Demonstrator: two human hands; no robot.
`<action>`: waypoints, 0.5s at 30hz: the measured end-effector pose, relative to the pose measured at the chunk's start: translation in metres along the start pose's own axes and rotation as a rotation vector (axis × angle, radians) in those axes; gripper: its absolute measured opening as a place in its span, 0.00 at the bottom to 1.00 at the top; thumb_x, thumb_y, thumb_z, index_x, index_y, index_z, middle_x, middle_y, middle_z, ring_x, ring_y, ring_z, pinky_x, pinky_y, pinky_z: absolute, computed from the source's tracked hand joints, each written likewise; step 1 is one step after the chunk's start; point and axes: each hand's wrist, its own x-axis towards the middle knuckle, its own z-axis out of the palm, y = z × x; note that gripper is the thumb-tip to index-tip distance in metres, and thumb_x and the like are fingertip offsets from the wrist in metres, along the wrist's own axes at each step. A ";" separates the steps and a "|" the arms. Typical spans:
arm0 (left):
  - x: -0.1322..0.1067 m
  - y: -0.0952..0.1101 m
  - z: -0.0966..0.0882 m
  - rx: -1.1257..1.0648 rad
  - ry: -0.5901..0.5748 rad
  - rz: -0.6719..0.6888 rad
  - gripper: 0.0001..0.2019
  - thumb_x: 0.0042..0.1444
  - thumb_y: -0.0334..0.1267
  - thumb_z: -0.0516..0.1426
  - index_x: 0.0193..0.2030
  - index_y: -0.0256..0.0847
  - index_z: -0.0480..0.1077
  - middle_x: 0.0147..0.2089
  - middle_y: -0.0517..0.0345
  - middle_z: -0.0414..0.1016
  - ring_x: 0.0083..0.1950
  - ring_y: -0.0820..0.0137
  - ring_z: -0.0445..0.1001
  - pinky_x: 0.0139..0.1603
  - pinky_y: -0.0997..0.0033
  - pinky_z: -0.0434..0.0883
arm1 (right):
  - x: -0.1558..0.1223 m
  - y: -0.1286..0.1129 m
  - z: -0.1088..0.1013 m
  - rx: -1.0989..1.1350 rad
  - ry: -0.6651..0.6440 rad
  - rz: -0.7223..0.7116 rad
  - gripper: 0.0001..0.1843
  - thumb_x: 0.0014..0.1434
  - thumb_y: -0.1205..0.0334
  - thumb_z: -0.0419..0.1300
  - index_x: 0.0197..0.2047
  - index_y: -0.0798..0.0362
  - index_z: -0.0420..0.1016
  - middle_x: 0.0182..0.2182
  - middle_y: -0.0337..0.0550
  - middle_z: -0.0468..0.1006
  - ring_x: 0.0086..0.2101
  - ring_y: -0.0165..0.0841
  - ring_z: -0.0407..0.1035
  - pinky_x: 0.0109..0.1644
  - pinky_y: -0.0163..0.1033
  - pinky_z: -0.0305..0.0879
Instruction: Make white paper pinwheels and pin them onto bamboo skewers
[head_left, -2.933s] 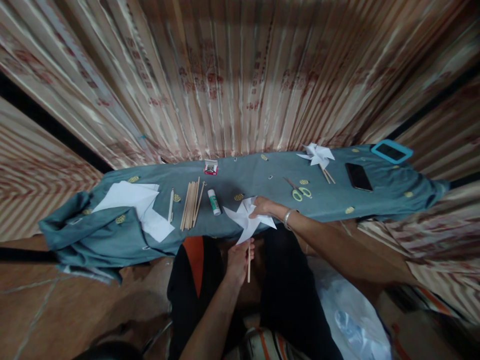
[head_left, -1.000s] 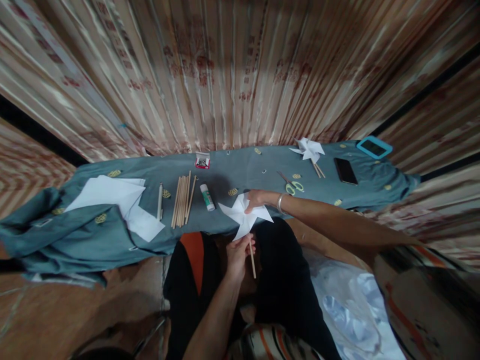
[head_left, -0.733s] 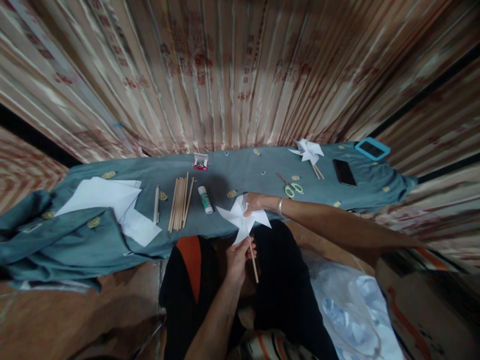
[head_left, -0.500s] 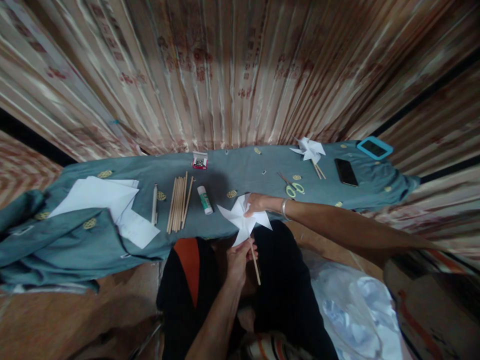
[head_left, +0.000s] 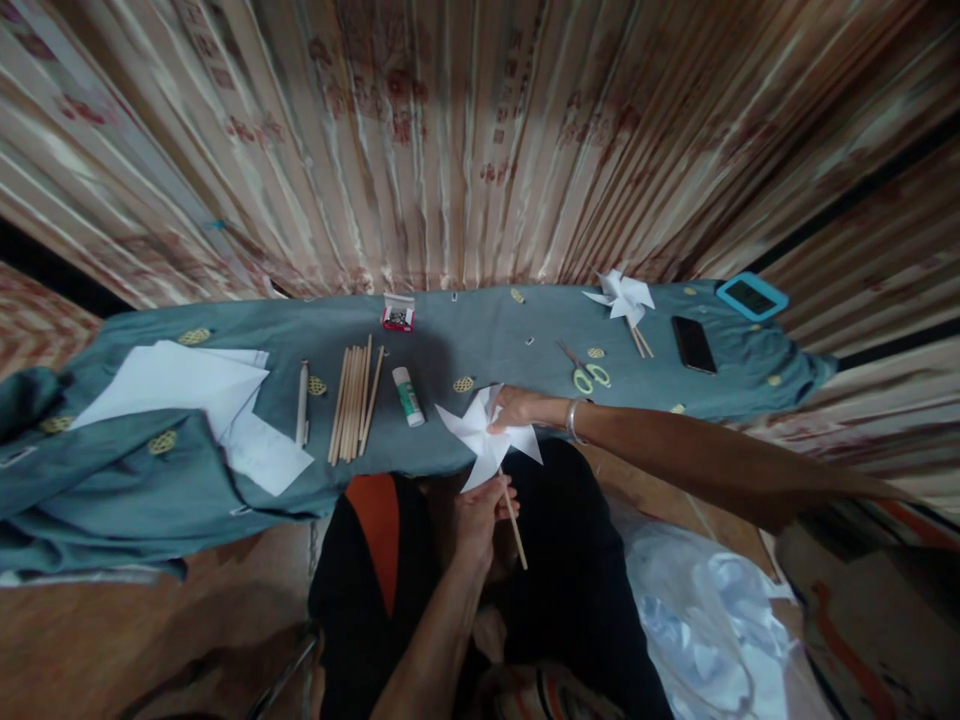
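at the left of the frame, white paper sheets [head_left: 184, 385] lie on the green cloth [head_left: 487, 330], with a pen [head_left: 302, 402] just beside them. left of centre come a row of wooden sticks [head_left: 350, 405], a small red box [head_left: 398, 313] above, and a glue stick [head_left: 408, 396]. at lower centre, the left hand [head_left: 478, 515] is closed around the slim stick [head_left: 517, 540] below the white pinwheel [head_left: 486, 450], which sits at the frame's centre. the right hand [head_left: 517, 408] pinches the pinwheel near its middle, thumb on the front. right of centre lie scissors [head_left: 590, 376]; at upper right, another pinwheel [head_left: 627, 296] and a phone [head_left: 693, 345].
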 end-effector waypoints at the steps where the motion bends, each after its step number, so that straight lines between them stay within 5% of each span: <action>1: 0.000 0.001 -0.001 0.006 0.007 0.008 0.20 0.28 0.45 0.73 0.25 0.31 0.79 0.21 0.52 0.77 0.19 0.73 0.72 0.23 0.74 0.71 | 0.000 0.000 0.000 -0.005 -0.001 0.014 0.15 0.49 0.57 0.69 0.40 0.55 0.81 0.36 0.44 0.81 0.37 0.37 0.73 0.39 0.34 0.66; 15: 0.010 0.024 -0.024 0.130 0.050 0.025 0.15 0.28 0.40 0.72 0.21 0.32 0.78 0.16 0.56 0.73 0.15 0.77 0.65 0.17 0.77 0.62 | -0.002 -0.003 -0.003 0.011 -0.023 0.033 0.11 0.50 0.60 0.67 0.37 0.56 0.81 0.32 0.43 0.80 0.35 0.36 0.71 0.36 0.34 0.63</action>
